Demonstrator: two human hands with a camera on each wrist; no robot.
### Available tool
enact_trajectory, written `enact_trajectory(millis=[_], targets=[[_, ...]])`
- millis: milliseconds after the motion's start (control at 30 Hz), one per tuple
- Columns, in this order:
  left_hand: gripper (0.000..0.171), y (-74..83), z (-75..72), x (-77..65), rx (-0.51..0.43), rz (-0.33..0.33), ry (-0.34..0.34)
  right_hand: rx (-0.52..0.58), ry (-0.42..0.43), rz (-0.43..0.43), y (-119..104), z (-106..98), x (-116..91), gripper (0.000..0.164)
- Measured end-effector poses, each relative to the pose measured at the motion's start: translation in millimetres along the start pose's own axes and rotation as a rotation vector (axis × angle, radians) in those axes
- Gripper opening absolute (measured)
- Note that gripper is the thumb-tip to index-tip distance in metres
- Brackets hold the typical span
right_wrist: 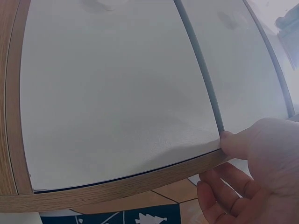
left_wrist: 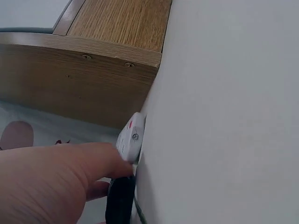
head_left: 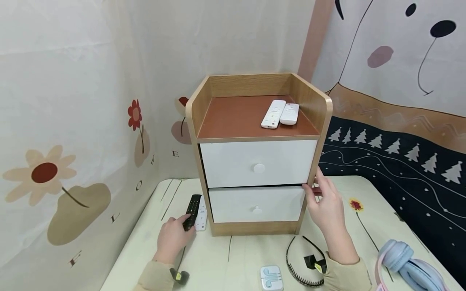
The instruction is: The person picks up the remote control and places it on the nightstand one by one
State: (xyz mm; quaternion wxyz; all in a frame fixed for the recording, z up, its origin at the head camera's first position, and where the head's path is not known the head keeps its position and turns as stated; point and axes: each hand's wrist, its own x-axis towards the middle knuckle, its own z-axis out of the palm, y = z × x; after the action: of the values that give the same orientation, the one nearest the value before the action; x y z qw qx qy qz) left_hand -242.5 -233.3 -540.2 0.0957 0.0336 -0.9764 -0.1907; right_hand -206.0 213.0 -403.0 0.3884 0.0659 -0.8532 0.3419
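In the head view, my left hand (head_left: 174,239) grips the lower end of a black remote control (head_left: 193,207) on the bed-like cloth surface, left of a small wooden cabinet (head_left: 255,228). A white remote (head_left: 201,216) lies between it and the cabinet's side; the left wrist view shows this white remote (left_wrist: 131,136) just past my fingertips. My right hand (head_left: 326,205) holds the cabinet's right side edge. From the right wrist view, the thumb of that hand (right_wrist: 254,163) sits on the front edge near the gap between the drawers, with fingers curled along the outer side.
Two white remotes, a longer one (head_left: 274,114) and a shorter one (head_left: 289,114), lie on the cabinet's brown top. Both white drawers, upper (head_left: 233,165) and lower (head_left: 233,206), look closed. In front are boxed earphones (head_left: 271,278), a black coiled band (head_left: 302,279) and blue headphones (head_left: 411,262).
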Motion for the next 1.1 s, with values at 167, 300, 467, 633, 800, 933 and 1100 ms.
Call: enact_trajectory(millis=[167,300,467,633,800,933,1100], targets=[[0.063,1.6,0.2,-1.9,-0.058,-0.013,-0.017,0.000,-0.003,0.002,0,0,0,0.063],[0.063,1.4,1.4,-3.1,-0.125,-0.042,-0.011,0.003,-0.012,0.013,0,-1,0,0.064],[0.061,-1.5,0.9,-1.2,-0.222,-0.090,-0.003,-0.002,-0.019,0.020,1,0,0,0.065],[0.058,-3.2,-5.0,3.3,-0.270,-0.092,0.029,-0.002,-0.009,0.010,2,0,0,0.064],[0.056,-1.3,-17.7,3.7,-0.283,-0.093,0.065,0.001,-0.014,0.017,2,1,0,0.065],[0.057,4.0,-31.2,1.6,-0.301,-0.116,0.068,0.012,-0.014,0.015,2,1,-1,0.065],[0.053,20.3,-55.4,-0.2,-0.296,-0.094,0.165,0.018,-0.005,0.010,2,1,-1,0.064]])
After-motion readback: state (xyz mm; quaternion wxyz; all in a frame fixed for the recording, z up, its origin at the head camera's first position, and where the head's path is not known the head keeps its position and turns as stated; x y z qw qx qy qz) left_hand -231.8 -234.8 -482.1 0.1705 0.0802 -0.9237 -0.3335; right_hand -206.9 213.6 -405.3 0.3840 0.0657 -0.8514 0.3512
